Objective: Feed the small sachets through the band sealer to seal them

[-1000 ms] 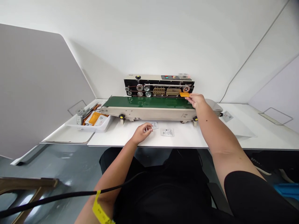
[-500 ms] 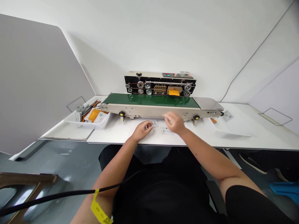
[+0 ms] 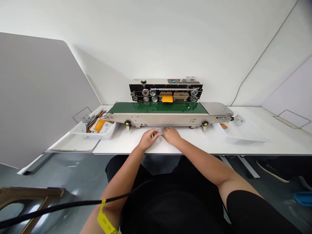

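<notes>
Left bin (image 3: 97, 136): I see it heaped with mixed pouches (image 3: 99, 124), orange, grey and white; whether those are finished I can't tell.
Left hand (image 3: 148, 139): curled at the left end of the grey pouch (image 3: 160, 131); thumb and fingertips look close, but I can't tell whether they pinch it or only touch.
Grey pouch: low over the white table (image 3: 126, 146), between the two hands, some print toward me. Its ends are covered, so I can't read its long axis or which end leads. I'd judge its handling only begun.
Orange pouch (image 3: 167, 99): partway along the roller machine (image 3: 180, 97), over the green belt (image 3: 126, 107). Its free edge points out toward me and its visible part is wider sideways; the back is hidden, so its true long axis stays open. I'd call its pass unfinished.
Right hand (image 3: 171, 136): fingers lowered over the grey pouch's right end; grip hidden, can't tell.
Right bin (image 3: 243, 141): an orange packet (image 3: 223, 126) shows at its left, far sparser than the other; perhaps little is left.
</notes>
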Available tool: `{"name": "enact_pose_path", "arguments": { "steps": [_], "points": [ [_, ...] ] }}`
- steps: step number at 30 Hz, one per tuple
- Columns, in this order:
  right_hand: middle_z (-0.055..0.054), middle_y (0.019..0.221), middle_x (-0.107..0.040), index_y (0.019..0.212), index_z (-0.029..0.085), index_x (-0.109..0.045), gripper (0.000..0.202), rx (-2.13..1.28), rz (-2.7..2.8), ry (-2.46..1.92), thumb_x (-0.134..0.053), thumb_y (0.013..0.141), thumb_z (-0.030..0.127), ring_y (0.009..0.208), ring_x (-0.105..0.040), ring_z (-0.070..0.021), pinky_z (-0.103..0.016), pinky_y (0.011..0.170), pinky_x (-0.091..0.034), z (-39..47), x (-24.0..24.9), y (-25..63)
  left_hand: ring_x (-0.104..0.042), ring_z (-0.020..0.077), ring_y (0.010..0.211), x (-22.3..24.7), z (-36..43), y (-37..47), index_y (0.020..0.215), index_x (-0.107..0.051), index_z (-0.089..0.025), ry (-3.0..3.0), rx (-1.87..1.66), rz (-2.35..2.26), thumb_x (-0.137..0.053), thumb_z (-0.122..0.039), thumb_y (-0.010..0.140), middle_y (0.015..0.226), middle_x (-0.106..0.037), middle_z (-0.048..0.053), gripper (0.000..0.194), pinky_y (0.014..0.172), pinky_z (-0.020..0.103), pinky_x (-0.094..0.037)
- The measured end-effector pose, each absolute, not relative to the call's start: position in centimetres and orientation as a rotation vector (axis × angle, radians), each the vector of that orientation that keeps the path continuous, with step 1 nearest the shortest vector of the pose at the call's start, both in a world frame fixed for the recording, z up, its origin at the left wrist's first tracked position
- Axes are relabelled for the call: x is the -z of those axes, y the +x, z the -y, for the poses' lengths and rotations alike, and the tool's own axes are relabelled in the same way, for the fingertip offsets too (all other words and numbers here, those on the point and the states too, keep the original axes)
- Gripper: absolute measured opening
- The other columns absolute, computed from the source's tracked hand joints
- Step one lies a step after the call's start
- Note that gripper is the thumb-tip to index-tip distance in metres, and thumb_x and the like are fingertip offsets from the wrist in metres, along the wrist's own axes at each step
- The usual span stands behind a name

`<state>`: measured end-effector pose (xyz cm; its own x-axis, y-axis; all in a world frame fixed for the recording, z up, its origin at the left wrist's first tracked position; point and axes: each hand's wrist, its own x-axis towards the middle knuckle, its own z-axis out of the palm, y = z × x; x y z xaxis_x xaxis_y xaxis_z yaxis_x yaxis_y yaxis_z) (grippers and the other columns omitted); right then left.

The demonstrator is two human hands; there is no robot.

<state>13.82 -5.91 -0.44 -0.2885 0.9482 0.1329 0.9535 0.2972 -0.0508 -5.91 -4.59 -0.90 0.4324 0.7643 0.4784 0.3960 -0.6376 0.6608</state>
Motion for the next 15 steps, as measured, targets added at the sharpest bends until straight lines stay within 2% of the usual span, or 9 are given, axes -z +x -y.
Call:
{"name": "enact_pose_path", "arguments": {
  "steps": [2,5,7,9,11,13,15],
  "points": [
    [-0.018,0.128,-0.064,0.127,0.016,-0.061,0.036,0.104,2.452,-1.717,-0.043,0.102,0.033,0.116,-0.058,-0.0306,-0.042,0.096,-0.044,5.7,0.3,13.8,-0.064,0.0164,0.081,0.9,4.5,-5.9,0.101,-0.066,-0.020,2.252,-1.121,-0.988,-0.060,-0.024,0.090,0.090,-0.071,0.003,0.013,0.067,0.027,-0.046],
    [-0.013,0.151,-0.048,0.139,0.020,-0.054,0.041,0.080,2.544,-1.482,-0.041,0.102,0.027,0.133,-0.048,-0.0298,-0.045,0.106,-0.038,5.6,0.2,13.7,-0.061,0.0170,0.082,0.9,4.4,-6.0,0.100,-0.066,-0.020,2.284,-1.218,-1.037,-0.061,-0.024,0.090,0.093,-0.070,0.004,0.012,0.071,0.028,-0.048],
    [-0.012,0.155,-0.043,0.146,0.022,-0.047,0.050,-0.039,2.603,-1.350,-0.049,0.099,0.037,0.140,-0.042,-0.0304,-0.048,0.111,-0.034,6.0,0.1,13.4,-0.059,0.0171,0.081,0.9,4.3,-6.1,0.102,-0.066,-0.020,2.273,-1.292,-1.078,-0.060,-0.024,0.090,0.094,-0.070,0.005,0.014,0.073,0.029,-0.048],
    [-0.015,0.149,-0.050,0.147,0.022,-0.046,0.067,-0.139,2.640,-1.237,-0.062,0.090,0.053,0.136,-0.045,-0.0326,-0.053,0.113,-0.031,7.2,0.0,12.9,-0.058,0.0174,0.081,0.8,4.4,-6.3,0.104,-0.065,-0.020,2.229,-1.362,-1.103,-0.060,-0.027,0.091,0.096,-0.069,0.005,0.016,0.075,0.030,-0.048],
    [-0.016,0.139,-0.057,0.143,0.021,-0.049,0.077,-0.151,2.681,-1.091,-0.072,0.081,0.059,0.129,-0.050,-0.0339,-0.055,0.111,-0.032,8.9,0.1,12.3,-0.059,0.0179,0.083,0.7,4.5,-6.6,0.106,-0.064,-0.020,2.162,-1.430,-1.097,-0.059,-0.031,0.093,0.097,-0.069,0.006,0.019,0.077,0.031,-0.049],
    [-0.014,0.132,-0.061,0.138,0.023,-0.055,0.065,-0.147,2.714,-0.940,-0.074,0.081,0.049,0.124,-0.054,-0.0322,-0.051,0.107,-0.038,10.7,0.4,12.0,-0.060,0.0187,0.086,0.6,4.7,-6.9,0.107,-0.063,-0.019,2.111,-1.468,-1.044,-0.055,-0.037,0.096,0.099,-0.068,0.007,0.023,0.080,0.032,-0.049],
    [-0.010,0.128,-0.064,0.130,0.027,-0.061,0.040,-0.225,2.658,-0.871,-0.064,0.091,0.033,0.119,-0.057,-0.0273,-0.043,0.101,-0.043,12.0,0.9,12.0,-0.060,0.0197,0.088,0.5,4.8,-7.1,0.107,-0.063,-0.018,2.111,-1.456,-0.942,-0.051,-0.045,0.097,0.100,-0.068,0.009,0.031,0.082,0.033,-0.049]
  ]
}}
